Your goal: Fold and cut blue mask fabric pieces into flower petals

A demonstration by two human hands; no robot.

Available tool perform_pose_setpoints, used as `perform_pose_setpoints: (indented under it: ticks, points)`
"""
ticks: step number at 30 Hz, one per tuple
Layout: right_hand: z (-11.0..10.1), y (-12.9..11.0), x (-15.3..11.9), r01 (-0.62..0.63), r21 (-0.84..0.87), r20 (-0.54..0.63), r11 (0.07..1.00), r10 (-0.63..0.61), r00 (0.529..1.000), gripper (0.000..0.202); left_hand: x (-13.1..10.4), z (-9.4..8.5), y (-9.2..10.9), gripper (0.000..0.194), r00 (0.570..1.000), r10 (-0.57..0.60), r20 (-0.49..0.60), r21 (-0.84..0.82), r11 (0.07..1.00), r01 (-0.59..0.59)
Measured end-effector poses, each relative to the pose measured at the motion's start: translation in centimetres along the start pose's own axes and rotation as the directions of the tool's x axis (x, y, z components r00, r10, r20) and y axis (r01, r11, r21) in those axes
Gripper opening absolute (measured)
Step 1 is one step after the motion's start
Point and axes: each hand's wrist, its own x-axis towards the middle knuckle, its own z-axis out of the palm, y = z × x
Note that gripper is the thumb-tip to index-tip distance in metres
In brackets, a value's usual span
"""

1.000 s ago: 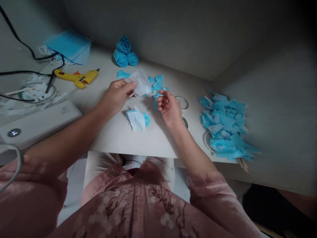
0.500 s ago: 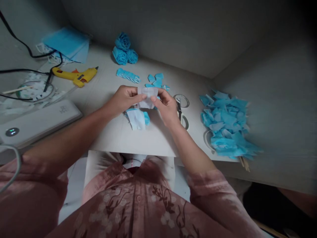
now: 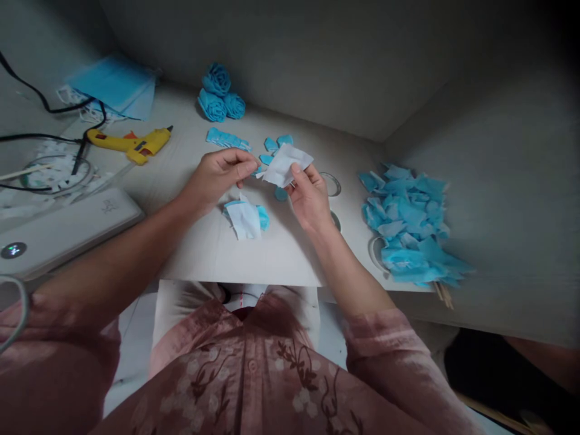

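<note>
Head view: the right hand point(image 3: 309, 192) grips a white sheet point(image 3: 285, 165) above the table point(image 3: 290, 260).

Its thumb lies on top of the sheet, with fingers beneath. The left hand point(image 3: 225, 175), thumb and forefinger brought together, is just beside the sheet's left edge; whether it pinches anything is too small to tell. On the table below and between the hands lies a white and blue stack of pieces point(image 3: 245, 219). Small blue pieces point(image 3: 270, 145) and a pleated blue strip point(image 3: 226, 139) lie beyond the hands, with three blue cloth roses point(image 3: 217, 96) farther back. A yellow glue gun point(image 3: 144, 145) lies to the left, and a large blue heap point(image 3: 405, 217) to the right.
</note>
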Motion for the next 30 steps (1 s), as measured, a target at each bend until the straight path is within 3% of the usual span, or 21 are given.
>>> perform_pose_setpoints:
  ticks: [5, 12, 19, 30]
  points:
    - [0.08, -0.08, -0.18, -0.01, 0.001, 0.023, 1.0, 0.01, 1.0, 0.032, -0.06, 0.15, 0.21, 0.016, 1.0, -0.027, 0.016, 0.048, 0.998, 0.027]
    - [0.01, 0.41, 0.0, -0.034, 0.049, 0.098, 0.998, 0.029, 0.995, 0.042, -0.14, 0.29, -0.1, 0.031, 0.994, -0.032, 0.102, 0.004, 0.999, 0.032]
    - [-0.04, 0.56, -0.01, -0.048, 0.047, 0.117, 0.998, 0.042, 0.992, 0.037, -0.49, 0.49, 0.67, 0.022, 0.975, -0.103, 0.195, 0.047, 0.994, 0.096]
    - [0.08, 0.49, -0.07, -0.044, 0.023, 0.121, 0.999, 0.041, 0.992, 0.04, -0.29, 0.34, 0.24, 0.019, 0.982, -0.071, 0.174, 0.134, 0.99, 0.048]
